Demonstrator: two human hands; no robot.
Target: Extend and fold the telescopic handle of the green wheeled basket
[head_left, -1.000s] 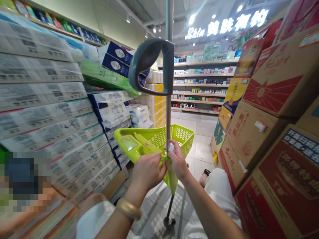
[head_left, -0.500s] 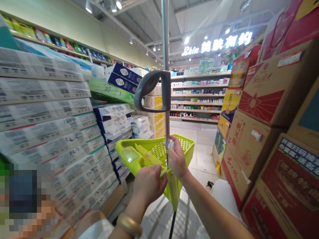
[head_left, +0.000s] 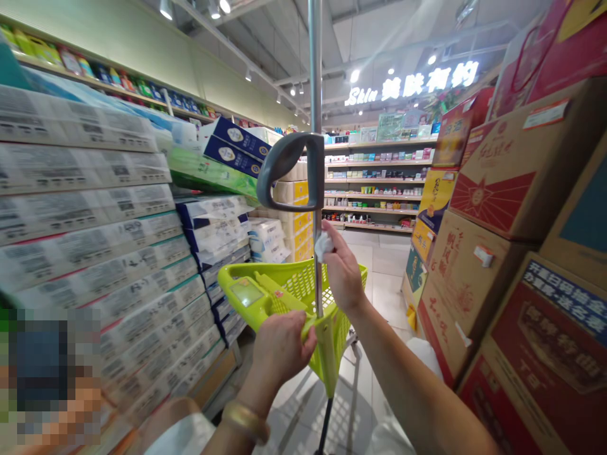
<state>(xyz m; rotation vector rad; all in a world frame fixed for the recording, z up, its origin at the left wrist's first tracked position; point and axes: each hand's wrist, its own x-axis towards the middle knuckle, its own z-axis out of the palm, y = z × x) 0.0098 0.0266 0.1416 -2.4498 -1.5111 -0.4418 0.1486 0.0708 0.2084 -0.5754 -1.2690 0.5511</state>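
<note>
A lime-green shopping basket cart [head_left: 246, 270] with perforated sides stands before me. From its near corner rises a metal pole [head_left: 315, 76] carrying a grey loop handle [head_left: 268, 183]. My left hand [head_left: 282, 347], below a gold bangle [head_left: 245, 422], is closed around the cart's near rim. My right hand [head_left: 345, 272] pinches a crumpled white wipe [head_left: 324, 246] against the pole, a little under the grey handle. Whether the wipe is tissue or cloth I cannot tell.
Stacked white packs [head_left: 95, 234] rise close on the left, with blue boxes [head_left: 237, 148] lying tilted behind them. Cardboard cartons [head_left: 493, 183] line the right side. Shelves of small goods [head_left: 374, 180] stand at the aisle's far end.
My right hand has slid up the pole with the white wipe, from near the basket rim towards the grey handle. My left hand keeps its hold on the cart.
</note>
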